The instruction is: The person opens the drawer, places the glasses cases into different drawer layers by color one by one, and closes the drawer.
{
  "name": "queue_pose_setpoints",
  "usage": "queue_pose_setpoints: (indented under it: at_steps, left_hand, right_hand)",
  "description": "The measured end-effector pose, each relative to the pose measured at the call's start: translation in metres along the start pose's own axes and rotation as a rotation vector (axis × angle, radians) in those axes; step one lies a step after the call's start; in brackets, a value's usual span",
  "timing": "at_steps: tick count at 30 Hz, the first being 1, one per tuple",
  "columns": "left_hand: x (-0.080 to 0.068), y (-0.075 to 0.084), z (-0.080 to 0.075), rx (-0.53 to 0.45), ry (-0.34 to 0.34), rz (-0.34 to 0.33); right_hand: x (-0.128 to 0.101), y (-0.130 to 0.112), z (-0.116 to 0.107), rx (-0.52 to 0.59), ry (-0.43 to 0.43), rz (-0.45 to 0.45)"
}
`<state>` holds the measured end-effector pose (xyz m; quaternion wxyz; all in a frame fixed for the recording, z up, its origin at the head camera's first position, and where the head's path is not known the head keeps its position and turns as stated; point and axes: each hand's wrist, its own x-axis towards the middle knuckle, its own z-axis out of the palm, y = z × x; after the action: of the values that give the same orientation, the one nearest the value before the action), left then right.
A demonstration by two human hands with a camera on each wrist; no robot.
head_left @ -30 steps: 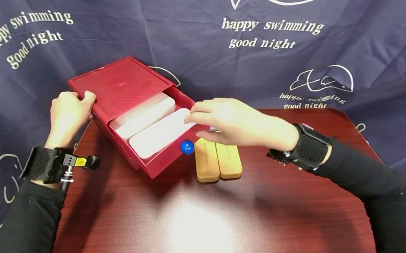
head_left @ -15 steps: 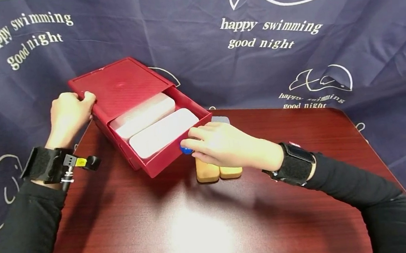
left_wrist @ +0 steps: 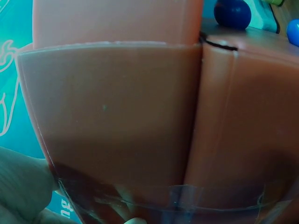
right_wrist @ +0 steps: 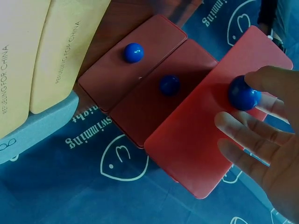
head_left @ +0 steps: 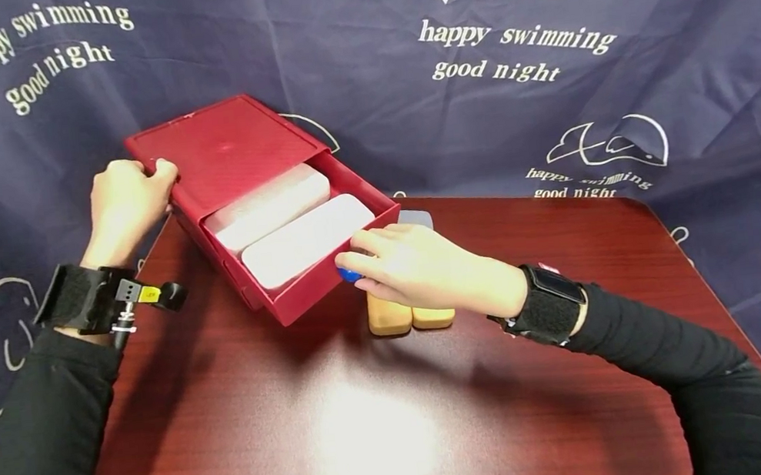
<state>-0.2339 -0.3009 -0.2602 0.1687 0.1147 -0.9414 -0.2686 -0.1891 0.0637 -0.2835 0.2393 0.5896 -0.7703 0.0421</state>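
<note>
A red drawer cabinet (head_left: pixel 225 149) stands at the left on the table, its top drawer (head_left: pixel 319 284) pulled out. Two white oblong cases (head_left: pixel 307 241) lie side by side inside that drawer. My left hand (head_left: pixel 126 206) grips the cabinet's left edge, thumb on top; its other fingers are largely hidden. At the drawer front, my right hand (head_left: pixel 418 264) pinches the round blue knob (head_left: pixel 348 274). In the right wrist view the thumb touches this knob (right_wrist: pixel 244 93), with the fingers spread beside it. Two lower drawers (right_wrist: pixel 133 77) with blue knobs are pushed in.
Two yellow cases (head_left: pixel 389 319) lie on the table just below my right hand, partly covered by it. Behind them a grey case (head_left: pixel 415 218) shows. A dark blue printed cloth (head_left: pixel 350 78) hangs behind the table (head_left: pixel 269 435).
My right hand has come down from the drawer's far right corner to the blue knob and taken hold of it. The left hand keeps its grip; the head view has tilted slightly.
</note>
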Motion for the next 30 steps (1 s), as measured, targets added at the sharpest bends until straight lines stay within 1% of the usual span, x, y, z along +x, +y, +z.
queue_pose_setpoints:
  at_steps: [8, 13, 18, 24, 27, 30]
  left_hand:
    - [0.000, 0.002, -0.001, -0.008, -0.004, -0.010]
    - [0.002, 0.001, 0.000, 0.001, -0.015, -0.020]
    - [0.002, 0.001, 0.001, -0.001, -0.014, -0.014]
    - [0.003, 0.001, 0.000, 0.009, -0.017, -0.020]
    - [0.003, 0.001, 0.000, 0.005, -0.020, -0.021]
    - [0.002, 0.001, 0.000, -0.001, -0.024, -0.025]
  right_hand:
    - [0.003, -0.003, 0.004, -0.049, 0.004, 0.015]
    - [0.004, -0.004, 0.006, -0.071, -0.009, 0.020]
    - [0.006, -0.004, 0.011, -0.090, -0.002, 0.030]
    - [0.007, -0.004, 0.017, -0.143, 0.055, 0.017]
    - [0.008, -0.004, 0.020, -0.151, 0.087, 0.008]
    - [0.009, -0.003, 0.022, -0.151, 0.100, -0.001]
